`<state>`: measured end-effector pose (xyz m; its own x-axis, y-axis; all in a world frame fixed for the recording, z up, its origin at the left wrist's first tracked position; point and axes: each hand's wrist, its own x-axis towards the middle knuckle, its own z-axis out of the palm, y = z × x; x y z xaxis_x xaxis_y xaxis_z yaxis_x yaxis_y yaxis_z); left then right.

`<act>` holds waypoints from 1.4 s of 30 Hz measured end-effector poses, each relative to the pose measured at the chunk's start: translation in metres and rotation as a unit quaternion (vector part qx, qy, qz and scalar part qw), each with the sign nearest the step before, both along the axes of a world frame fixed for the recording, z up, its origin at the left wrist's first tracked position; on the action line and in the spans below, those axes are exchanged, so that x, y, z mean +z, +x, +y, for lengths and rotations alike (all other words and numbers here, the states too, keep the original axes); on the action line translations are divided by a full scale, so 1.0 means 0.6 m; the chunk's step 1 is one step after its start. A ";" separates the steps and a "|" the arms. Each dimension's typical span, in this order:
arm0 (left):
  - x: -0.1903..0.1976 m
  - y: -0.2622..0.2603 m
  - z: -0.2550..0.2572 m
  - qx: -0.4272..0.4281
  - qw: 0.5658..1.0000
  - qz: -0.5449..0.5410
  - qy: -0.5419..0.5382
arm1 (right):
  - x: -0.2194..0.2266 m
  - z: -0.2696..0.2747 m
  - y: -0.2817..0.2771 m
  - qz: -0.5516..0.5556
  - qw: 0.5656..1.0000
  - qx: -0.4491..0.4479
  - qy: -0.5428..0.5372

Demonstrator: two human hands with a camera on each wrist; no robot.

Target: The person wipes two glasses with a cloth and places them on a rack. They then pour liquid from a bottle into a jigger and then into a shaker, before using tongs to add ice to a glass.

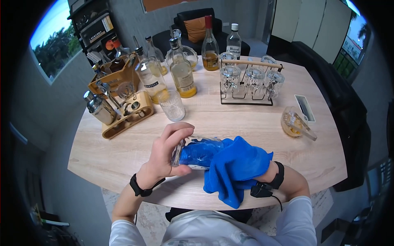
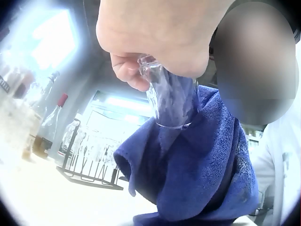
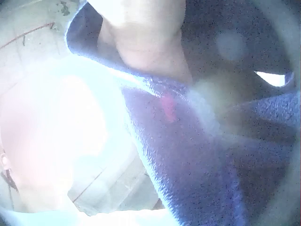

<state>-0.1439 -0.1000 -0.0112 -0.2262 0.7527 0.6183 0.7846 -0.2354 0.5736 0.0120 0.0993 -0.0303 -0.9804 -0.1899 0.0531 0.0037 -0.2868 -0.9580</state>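
Your left hand (image 1: 166,153) was curled round the base end of a clear glass (image 1: 196,152), gripping it so that it lay on its side above the near edge of the tabletop (image 1: 106,160). From the left wrist view, your fingers (image 2: 129,75) and palm closed over the thick bottom of the glass (image 2: 167,101), with its open end pointing away from that hand into the blue cloth (image 2: 197,174).

Your right hand was buried in the blue cloth (image 1: 236,168), and only its wrist with the black strap showed beside the cloth. The cloth was stuffed into the mouth of the glass and bunched around it, so I cannot tell how the fingers of that hand lay. In the right wrist view, a bit of the right hand (image 3: 141,37) showed pressed against the cloth (image 3: 188,169), but the rest was blurred.

Beyond your left hand, a second tumbler (image 1: 172,105) stood upright on the tabletop, with pourer bottles (image 1: 180,69) just behind it. Farther out from your right hand stood a wire rack of upturned glasses (image 1: 248,82).
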 end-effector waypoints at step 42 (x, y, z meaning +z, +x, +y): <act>0.038 0.032 -0.058 -0.009 0.902 -0.391 -0.182 | 0.028 -0.016 -0.014 0.488 0.696 0.003 0.528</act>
<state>-0.1249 -0.1348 0.0118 -0.4724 0.8812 -0.0139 0.1048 0.0718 0.9919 0.0038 0.0898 -0.0132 -0.5747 -0.6319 0.5200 -0.7976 0.5748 -0.1830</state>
